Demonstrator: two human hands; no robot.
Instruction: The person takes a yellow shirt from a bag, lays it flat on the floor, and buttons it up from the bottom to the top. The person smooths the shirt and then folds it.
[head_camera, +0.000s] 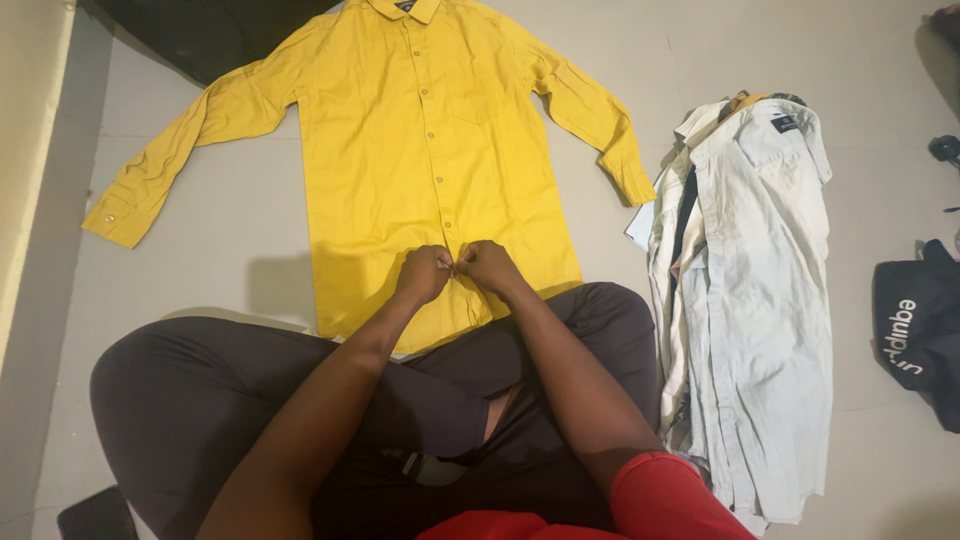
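A yellow long-sleeved shirt (420, 150) lies flat on the floor, front up, sleeves spread to both sides. My left hand (424, 274) and my right hand (487, 266) meet at the button line near the shirt's lower hem. Both hands have their fingers closed, pinching the fabric at the placket. The fingertips are hidden, so the exact grip does not show. My crossed legs in dark trousers (230, 390) lie just below the hem, covering its edge.
A pile of pale shirts (750, 300) lies to the right of the yellow one. A black bag (915, 335) sits at the far right edge. A dark cloth (210, 30) is at the top left. A cream wall (30, 150) borders the left.
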